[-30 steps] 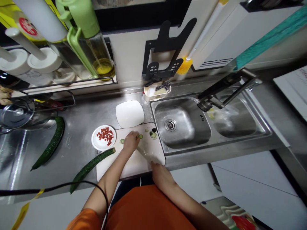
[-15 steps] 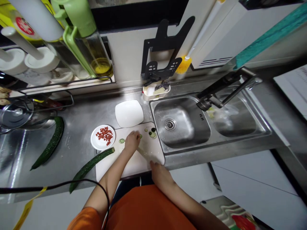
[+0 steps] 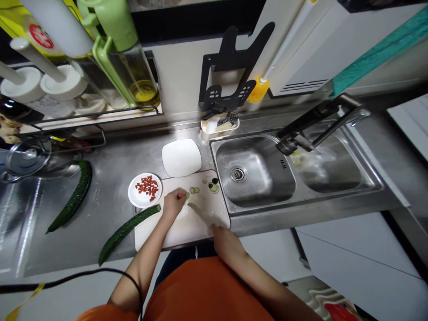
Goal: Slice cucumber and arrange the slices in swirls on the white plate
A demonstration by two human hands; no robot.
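My left hand (image 3: 173, 203) rests on the white cutting board (image 3: 182, 229) with its fingers curled, and whatever is under them is hidden. Just right of its fingertips lie a few thin cucumber slices (image 3: 193, 190), with more slices and a dark end piece (image 3: 213, 186) near the board's far right corner. My right hand (image 3: 226, 243) grips the handle of a pale-bladed knife (image 3: 201, 213), whose blade lies slanted across the board with its tip close to my left hand. A whole cucumber (image 3: 129, 229) lies with one end on the board's left edge.
A small round plate of red pieces (image 3: 145, 190) and an empty square white plate (image 3: 181, 157) sit beyond the board. A second cucumber (image 3: 70, 198) lies at the left near a pot lid (image 3: 25, 158). The steel sink (image 3: 254, 174) and faucet (image 3: 314, 122) are on the right.
My left hand has slid left and nearer along the board, uncovering slices at its fingertips and covering the lone slice on the left. The knife blade has followed it slightly left.
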